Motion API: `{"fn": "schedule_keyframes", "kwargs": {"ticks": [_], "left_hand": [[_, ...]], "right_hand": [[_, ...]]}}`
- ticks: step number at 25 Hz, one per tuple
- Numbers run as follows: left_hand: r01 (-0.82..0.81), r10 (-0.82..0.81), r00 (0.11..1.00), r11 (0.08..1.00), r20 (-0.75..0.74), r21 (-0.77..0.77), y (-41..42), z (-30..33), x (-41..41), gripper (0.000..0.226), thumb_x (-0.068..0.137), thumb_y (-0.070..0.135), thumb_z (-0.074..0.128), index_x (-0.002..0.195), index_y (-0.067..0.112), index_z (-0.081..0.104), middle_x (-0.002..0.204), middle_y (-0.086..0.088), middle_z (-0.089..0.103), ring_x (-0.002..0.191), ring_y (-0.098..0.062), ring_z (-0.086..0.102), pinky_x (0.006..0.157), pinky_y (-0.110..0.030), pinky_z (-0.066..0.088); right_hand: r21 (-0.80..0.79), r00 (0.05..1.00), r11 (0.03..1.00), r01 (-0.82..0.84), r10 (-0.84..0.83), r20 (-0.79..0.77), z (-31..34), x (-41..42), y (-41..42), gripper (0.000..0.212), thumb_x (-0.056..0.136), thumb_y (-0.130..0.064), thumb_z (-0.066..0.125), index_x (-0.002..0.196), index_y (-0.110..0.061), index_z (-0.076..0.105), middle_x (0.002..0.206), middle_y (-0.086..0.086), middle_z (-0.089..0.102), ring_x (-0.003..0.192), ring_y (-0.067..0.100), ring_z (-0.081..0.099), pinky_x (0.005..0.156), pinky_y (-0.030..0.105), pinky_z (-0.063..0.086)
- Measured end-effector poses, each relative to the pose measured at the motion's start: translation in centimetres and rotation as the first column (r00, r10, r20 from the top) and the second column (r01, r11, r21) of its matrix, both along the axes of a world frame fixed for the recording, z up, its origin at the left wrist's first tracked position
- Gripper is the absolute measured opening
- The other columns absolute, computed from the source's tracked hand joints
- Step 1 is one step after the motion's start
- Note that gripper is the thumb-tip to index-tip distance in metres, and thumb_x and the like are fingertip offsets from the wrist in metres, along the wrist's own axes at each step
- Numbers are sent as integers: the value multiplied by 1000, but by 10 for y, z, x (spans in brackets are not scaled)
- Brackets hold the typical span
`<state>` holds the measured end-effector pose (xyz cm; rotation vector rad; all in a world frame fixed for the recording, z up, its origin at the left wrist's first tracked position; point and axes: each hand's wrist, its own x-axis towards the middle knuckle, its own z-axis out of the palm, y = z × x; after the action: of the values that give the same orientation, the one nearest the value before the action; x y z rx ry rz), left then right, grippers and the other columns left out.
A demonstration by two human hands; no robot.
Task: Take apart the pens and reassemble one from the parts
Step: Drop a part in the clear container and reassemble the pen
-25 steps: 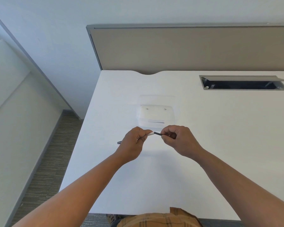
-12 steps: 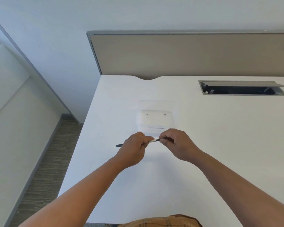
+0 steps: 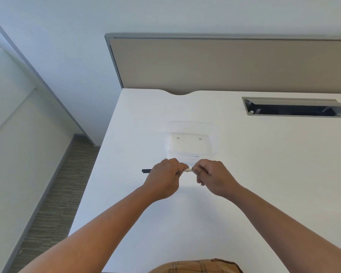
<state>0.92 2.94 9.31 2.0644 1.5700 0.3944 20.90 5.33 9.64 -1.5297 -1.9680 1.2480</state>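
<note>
I hold one pen [image 3: 187, 170] level above the white desk [image 3: 264, 184], both fists closed on it. My left hand [image 3: 162, 177] grips the barrel; its black end [image 3: 146, 171] sticks out to the left. My right hand [image 3: 213, 177] pinches the other end, and only a short white section shows between the two hands. A clear plastic box [image 3: 189, 144] stands just behind my hands, with a few small pen parts inside that are too small to make out.
An open cable hatch [image 3: 295, 109] is set into the desk at the back right. A beige partition [image 3: 224, 64] rises along the desk's far edge. The desk's left edge drops to carpeted floor [image 3: 53, 203].
My hands have come together: the dark piece that showed between them a second ago is now hidden, leaving just a short white gap. The view has tilted down a little.
</note>
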Motion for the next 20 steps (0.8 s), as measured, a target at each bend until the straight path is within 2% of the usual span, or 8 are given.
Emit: {"fn": "schedule_keyframes", "kwargs": {"ticks": [2,5,8,12,14,17,19,20], "left_hand": [[-9,9,1000,1000,-1,9,1,-1,2,31,99,13,44,109,30,67,80,10,52,84,-21,51,75,-37,46],[-23,23,1000,1000,-11,-6,4,-1,2,29,100,17,43,111,30,66,86,8,57,86,-20,52,78,-37,46],[-25,24,1000,999,-14,-27,6,5,2,24,104,32,43,107,31,67,85,10,58,86,-17,53,77,-35,46],[-17,15,999,999,-37,-43,6,15,4,24,104,37,46,98,29,68,86,10,61,87,-16,55,74,-34,45],[-47,42,998,992,-42,-113,7,18,3,25,103,39,45,96,32,68,89,13,63,87,-14,58,72,-32,45],[-111,105,994,973,-37,-204,10,20,1,25,100,41,45,87,37,66,83,15,67,77,-9,61,65,-28,43],[-115,106,993,970,-51,-212,11,25,2,25,99,39,45,84,38,65,75,18,64,69,-3,57,63,-26,40],[-104,93,994,974,-63,-204,10,27,4,24,99,38,45,84,38,64,75,19,63,68,-2,56,63,-26,39]], "right_hand": [[-38,1000,999,20,-20,-12,1,1,0,27,101,-36,57,85,-17,67,67,-2,68,58,10,58,66,38,55],[68,995,997,35,-28,-100,1,2,-3,6,93,-24,71,92,-19,68,67,-8,62,59,6,52,62,20,46],[112,996,993,38,-29,-82,-2,0,-5,10,97,-20,65,87,-22,68,70,-4,68,63,16,58,63,30,49],[-245,986,966,84,-116,-118,8,-5,-2,41,103,-40,52,77,-12,66,56,1,62,52,15,49,61,31,44],[-167,990,983,72,-91,-111,9,-4,-2,32,99,-39,59,83,-14,69,61,1,64,55,11,51,59,25,45],[81,992,995,59,-50,-115,7,-1,-6,2,93,-19,70,92,-19,70,67,-10,64,58,3,51,60,15,45],[160,999,987,25,-17,-52,3,-1,-6,13,97,-19,65,86,-17,70,65,-11,61,56,5,48,58,17,41],[113,999,993,36,-32,-37,2,-1,-5,22,100,-24,61,81,-15,69,63,-8,59,54,5,47,58,19,40]]}}
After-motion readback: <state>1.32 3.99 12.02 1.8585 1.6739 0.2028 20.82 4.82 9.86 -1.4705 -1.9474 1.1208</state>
